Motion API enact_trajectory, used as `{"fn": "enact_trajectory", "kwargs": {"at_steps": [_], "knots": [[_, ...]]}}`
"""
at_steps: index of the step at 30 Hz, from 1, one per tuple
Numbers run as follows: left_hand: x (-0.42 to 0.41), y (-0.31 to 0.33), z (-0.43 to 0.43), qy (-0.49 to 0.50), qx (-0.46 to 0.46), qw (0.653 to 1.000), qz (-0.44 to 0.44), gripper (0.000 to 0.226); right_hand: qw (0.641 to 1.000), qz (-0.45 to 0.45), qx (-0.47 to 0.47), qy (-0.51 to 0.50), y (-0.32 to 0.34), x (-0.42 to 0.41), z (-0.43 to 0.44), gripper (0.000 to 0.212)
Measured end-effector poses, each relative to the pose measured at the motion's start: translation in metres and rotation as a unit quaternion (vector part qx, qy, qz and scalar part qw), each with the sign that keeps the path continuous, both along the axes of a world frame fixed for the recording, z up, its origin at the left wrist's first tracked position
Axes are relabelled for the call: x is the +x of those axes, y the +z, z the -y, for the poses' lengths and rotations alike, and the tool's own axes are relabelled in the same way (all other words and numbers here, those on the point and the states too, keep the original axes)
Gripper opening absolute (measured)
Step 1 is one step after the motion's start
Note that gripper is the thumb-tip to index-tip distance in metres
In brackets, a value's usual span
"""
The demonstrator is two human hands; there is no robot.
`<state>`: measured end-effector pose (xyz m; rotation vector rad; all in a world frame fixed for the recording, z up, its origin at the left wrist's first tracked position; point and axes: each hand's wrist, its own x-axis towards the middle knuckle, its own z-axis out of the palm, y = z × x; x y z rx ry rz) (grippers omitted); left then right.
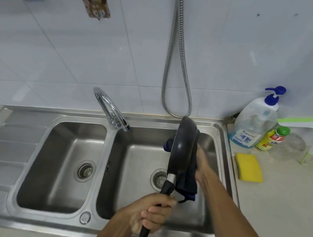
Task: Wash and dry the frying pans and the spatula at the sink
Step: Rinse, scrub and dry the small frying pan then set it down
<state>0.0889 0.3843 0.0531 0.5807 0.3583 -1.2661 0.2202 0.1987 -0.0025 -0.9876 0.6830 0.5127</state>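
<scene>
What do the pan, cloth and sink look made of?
Pan: dark, matte, probably non-stick coated metal; handle black plastic, shiny metal collar.
Cloth: soft dark-blue fabric, it drapes in folds.
Sink: brushed stainless steel, grey with dull reflections.

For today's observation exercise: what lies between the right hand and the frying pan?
A dark blue cloth lies between the right hand and the frying pan, in the head view.

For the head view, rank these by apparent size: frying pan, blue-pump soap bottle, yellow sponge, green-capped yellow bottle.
1. The frying pan, handle included, though it is seen edge-on and is nearer the camera.
2. The blue-pump soap bottle.
3. The yellow sponge and the green-capped yellow bottle look about alike, so I would not rank them.
</scene>
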Motion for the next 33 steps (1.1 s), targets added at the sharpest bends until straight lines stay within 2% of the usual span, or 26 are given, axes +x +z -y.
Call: {"fn": "enact_trajectory", "kwargs": {"at_steps": [2,4,7,10,11,13,14,16,17,19,20,23,27,28,30,31,33], "knots": [[0.015,0.004,0.014,0.045,0.019,0.999,0.018,0.039,0.996,-0.011,0.081,-0.019,-0.002,-0.019,-0.024,0.058],[0.029,0.006,0.022,0.057,0.127,0.986,0.09,0.038,0.994,0.009,0.108,-0.032,0.008,-0.03,-0.039,0.043],[0.036,-0.001,0.017,0.047,0.336,0.917,0.212,0.025,0.993,0.071,-0.036,-0.083,0.017,-0.035,-0.034,0.027],[0.029,-0.023,0.016,0.054,0.477,0.841,0.251,0.005,0.969,0.112,-0.176,-0.137,0.018,-0.04,-0.011,0.025],[0.024,-0.031,0.017,0.058,0.516,0.814,0.259,0.008,0.953,0.132,-0.24,-0.129,0.017,-0.042,-0.005,0.024],[0.017,-0.045,0.019,0.039,0.59,0.751,0.294,0.019,0.891,0.208,-0.398,-0.073,0.024,-0.048,0.004,0.023],[0.013,-0.053,0.019,0.023,0.618,0.721,0.311,0.021,0.845,0.249,-0.471,-0.044,0.026,-0.052,0.005,0.021],[0.007,-0.058,0.024,-0.017,0.655,0.672,0.344,0.024,0.751,0.339,-0.566,0.032,0.023,-0.053,0.004,0.021],[0.004,-0.059,0.027,-0.034,0.663,0.654,0.362,0.026,0.712,0.38,-0.584,0.095,0.023,-0.053,-0.003,0.023],[-0.003,-0.058,0.036,-0.051,0.659,0.647,0.381,0.027,0.64,0.407,-0.607,0.236,0.007,-0.053,-0.023,0.023],[-0.008,-0.057,0.039,-0.054,0.656,0.647,0.385,0.027,0.608,0.415,-0.621,0.268,-0.002,-0.049,-0.031,0.022],[-0.023,-0.057,0.035,-0.062,0.665,0.633,0.392,0.025,0.513,0.434,-0.684,0.283,-0.011,-0.016,-0.029,0.019],[-0.032,-0.053,0.015,-0.036,0.693,0.614,0.377,0.026,0.46,0.324,-0.771,0.299,-0.018,-0.005,-0.004,0.029],[-0.028,-0.053,0.011,-0.026,0.694,0.614,0.374,0.027,0.449,0.309,-0.781,0.304,-0.022,-0.017,-0.006,0.032],[-0.019,-0.052,0.006,-0.021,0.696,0.611,0.377,0.028,0.458,0.291,-0.773,0.329,-0.023,-0.048,-0.02,0.024],[-0.017,-0.051,0.006,-0.032,0.692,0.613,0.381,0.027,0.499,0.28,-0.741,0.35,-0.02,-0.06,-0.027,0.017],[-0.019,-0.053,0.007,-0.054,0.682,0.616,0.391,0.025,0.631,0.262,-0.633,0.364,-0.013,-0.068,-0.041,0.016]]}}
